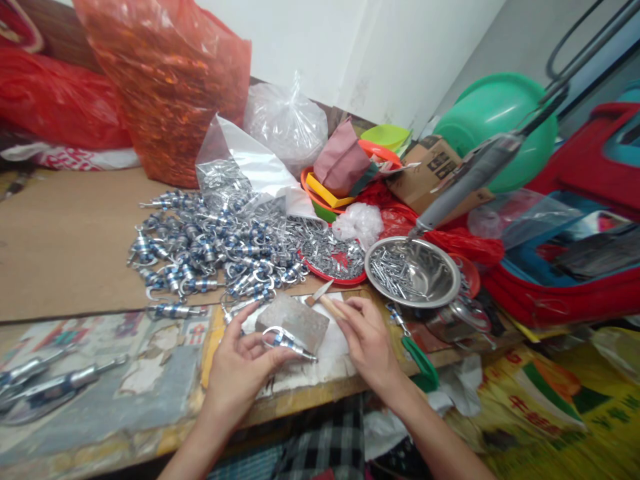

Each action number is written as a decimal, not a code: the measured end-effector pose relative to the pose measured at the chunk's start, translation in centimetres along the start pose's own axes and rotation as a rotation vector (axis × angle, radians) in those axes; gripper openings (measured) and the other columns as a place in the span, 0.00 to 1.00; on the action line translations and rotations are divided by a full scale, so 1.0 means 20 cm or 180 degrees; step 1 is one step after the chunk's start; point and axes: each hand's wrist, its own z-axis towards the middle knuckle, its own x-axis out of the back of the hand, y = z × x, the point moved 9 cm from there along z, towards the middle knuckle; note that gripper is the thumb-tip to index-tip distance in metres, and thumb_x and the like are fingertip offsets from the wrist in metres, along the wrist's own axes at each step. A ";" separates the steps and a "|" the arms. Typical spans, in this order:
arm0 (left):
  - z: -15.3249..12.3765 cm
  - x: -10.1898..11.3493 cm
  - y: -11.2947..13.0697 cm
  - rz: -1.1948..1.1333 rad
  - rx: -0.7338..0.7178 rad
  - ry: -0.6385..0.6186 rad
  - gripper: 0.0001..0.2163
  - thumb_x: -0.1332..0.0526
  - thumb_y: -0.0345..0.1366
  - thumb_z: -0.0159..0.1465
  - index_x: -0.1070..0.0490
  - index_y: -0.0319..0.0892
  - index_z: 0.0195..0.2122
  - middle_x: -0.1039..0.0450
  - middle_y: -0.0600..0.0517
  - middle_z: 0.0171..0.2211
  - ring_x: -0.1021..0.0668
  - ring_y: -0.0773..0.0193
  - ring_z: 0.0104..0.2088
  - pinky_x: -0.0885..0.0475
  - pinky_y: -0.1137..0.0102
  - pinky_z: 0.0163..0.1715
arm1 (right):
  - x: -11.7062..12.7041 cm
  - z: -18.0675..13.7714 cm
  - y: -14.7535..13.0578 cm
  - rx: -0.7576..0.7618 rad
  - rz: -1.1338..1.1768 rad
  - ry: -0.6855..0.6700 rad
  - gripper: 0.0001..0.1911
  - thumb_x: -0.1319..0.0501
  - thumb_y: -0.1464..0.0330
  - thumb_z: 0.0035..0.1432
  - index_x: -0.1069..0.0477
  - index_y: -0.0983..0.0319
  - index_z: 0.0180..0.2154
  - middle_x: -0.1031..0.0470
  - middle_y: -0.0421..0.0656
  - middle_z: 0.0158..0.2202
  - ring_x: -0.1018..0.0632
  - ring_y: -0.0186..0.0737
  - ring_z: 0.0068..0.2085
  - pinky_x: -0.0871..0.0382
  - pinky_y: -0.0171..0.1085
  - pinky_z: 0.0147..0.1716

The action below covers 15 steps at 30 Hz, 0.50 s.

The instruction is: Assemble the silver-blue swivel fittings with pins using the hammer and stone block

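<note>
My left hand [240, 363] pinches a small silver hook clasp [285, 341] and holds it against a grey stone block [295, 321] at the table's front edge. My right hand [367, 340] is closed around a small tool with a wooden handle and a thin metal tip [323, 297], its tip pointing up-left over the block. A big heap of silver clasps with blue bands [210, 257] lies just behind the block.
A steel bowl of nails [413, 272] stands right of the block, a red tray of small metal parts [333, 257] behind it. A grey power tool [470, 180] hangs over the bowl. Plastic bags, coloured trays and a green basin [495, 110] crowd the back. Green-handled pliers [417, 357] lie at right.
</note>
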 end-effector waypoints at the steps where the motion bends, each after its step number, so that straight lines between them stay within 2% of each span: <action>1: 0.00 0.00 0.00 0.0028 0.0000 0.0004 0.42 0.29 0.28 0.36 0.46 0.40 0.53 0.27 0.58 0.19 0.24 0.69 0.22 0.28 0.76 0.25 | -0.01 -0.02 0.09 -0.0272 -0.0230 -0.0103 0.19 0.48 0.70 0.56 0.37 0.62 0.50 0.34 0.49 0.43 0.32 0.45 0.44 0.37 0.43 0.43; 4: 0.00 0.00 0.01 0.0037 -0.0020 0.0021 0.42 0.29 0.29 0.36 0.46 0.40 0.53 0.27 0.58 0.19 0.24 0.68 0.23 0.27 0.76 0.26 | -0.08 -0.09 0.28 -0.0782 -0.0503 -0.0793 0.18 0.45 0.66 0.54 0.35 0.64 0.48 0.30 0.48 0.38 0.28 0.46 0.40 0.34 0.42 0.39; 6: -0.01 0.00 0.01 -0.0006 -0.0016 0.0036 0.42 0.29 0.28 0.36 0.46 0.40 0.53 0.27 0.58 0.19 0.23 0.68 0.23 0.27 0.75 0.27 | -0.08 -0.11 0.30 -0.0871 -0.0336 -0.0944 0.14 0.46 0.67 0.55 0.33 0.64 0.43 0.29 0.46 0.36 0.27 0.43 0.37 0.33 0.40 0.37; 9: -0.01 0.00 0.01 -0.0017 0.0004 0.0014 0.42 0.29 0.28 0.36 0.46 0.40 0.53 0.26 0.58 0.19 0.23 0.67 0.23 0.27 0.75 0.26 | 0.02 -0.08 0.17 -0.0586 -0.0005 -0.0629 0.14 0.46 0.69 0.56 0.35 0.63 0.45 0.29 0.46 0.39 0.27 0.41 0.40 0.33 0.38 0.39; 12: 0.00 -0.01 0.01 0.0044 0.0003 -0.0003 0.42 0.29 0.28 0.36 0.46 0.41 0.53 0.26 0.57 0.20 0.23 0.67 0.22 0.27 0.75 0.26 | 0.15 -0.06 -0.05 0.0081 0.0231 -0.0281 0.20 0.48 0.73 0.57 0.40 0.59 0.52 0.31 0.44 0.45 0.28 0.37 0.44 0.34 0.35 0.42; 15: 0.00 -0.01 0.01 0.0051 0.0004 -0.0028 0.42 0.29 0.28 0.36 0.47 0.41 0.53 0.26 0.58 0.20 0.23 0.67 0.23 0.27 0.74 0.26 | 0.23 -0.10 -0.19 0.0565 0.0169 -0.0076 0.25 0.49 0.76 0.57 0.44 0.54 0.55 0.30 0.43 0.44 0.27 0.36 0.42 0.33 0.33 0.39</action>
